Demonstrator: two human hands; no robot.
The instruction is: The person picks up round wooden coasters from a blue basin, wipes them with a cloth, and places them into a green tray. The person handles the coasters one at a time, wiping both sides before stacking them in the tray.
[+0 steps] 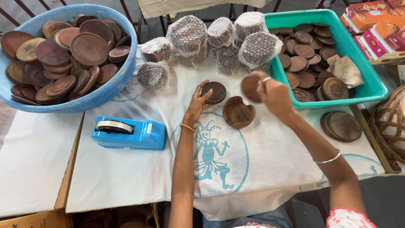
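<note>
Near the cloth's (126, 177) far edge, the left hand (196, 104) pinches 1 dark wooden disc (215, 91); the right hand (273, 95) grips another disc (249, 88), both above a wooden holder (237, 112).

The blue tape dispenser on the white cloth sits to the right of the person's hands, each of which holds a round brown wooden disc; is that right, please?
Not quite: the head view shows the blue tape dispenser on the white cloth to the left of the hands. The left hand and right hand do each hold a round brown wooden disc.
</note>
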